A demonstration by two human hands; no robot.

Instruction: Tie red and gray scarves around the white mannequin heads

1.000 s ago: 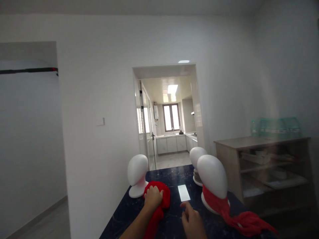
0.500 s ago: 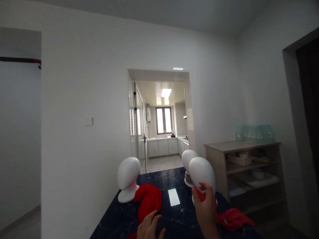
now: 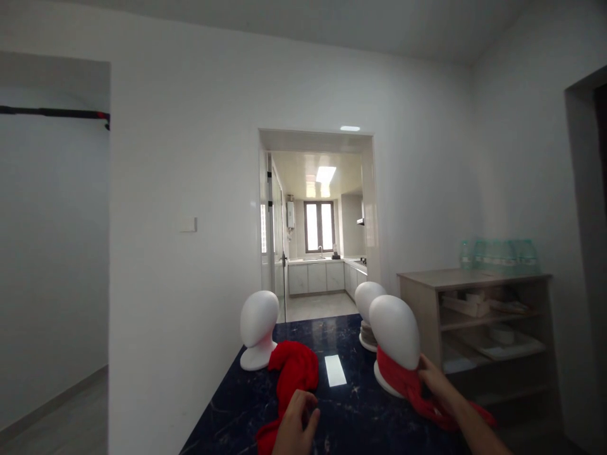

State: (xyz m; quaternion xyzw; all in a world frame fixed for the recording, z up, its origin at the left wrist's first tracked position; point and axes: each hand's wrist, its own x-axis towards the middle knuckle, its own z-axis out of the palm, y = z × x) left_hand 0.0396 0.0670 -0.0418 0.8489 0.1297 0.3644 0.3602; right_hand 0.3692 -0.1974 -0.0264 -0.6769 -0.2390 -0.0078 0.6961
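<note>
A white mannequin head (image 3: 394, 328) stands on the dark table, its neck wrapped by a red scarf (image 3: 398, 378) whose tail trails to the right. My right hand (image 3: 432, 376) is at the right side of that neck, touching the scarf; its fingertips are hidden behind the head, so I cannot see whether they grip. My left hand (image 3: 298, 422) hovers over or rests by another red scarf (image 3: 296, 370) lying bunched on the table, fingers loosely bent and thumb apart, holding nothing visible. That scarf lies beside a second white mannequin head (image 3: 258, 325) at the left.
A third mannequin head (image 3: 367, 298) with something grey round its neck stands behind the right one. The dark blue marbled table (image 3: 351, 417) reflects a bright light. To the right, a wooden shelf unit (image 3: 427, 281) carries green-tinted bottles (image 3: 505, 254). Beyond lies a kitchen doorway (image 3: 374, 208).
My right hand has moved from the front of the right head's neck round to its right side. The scarf's front now lies across the neck. My left hand's fingers have curled somewhat; the view has turned left.
</note>
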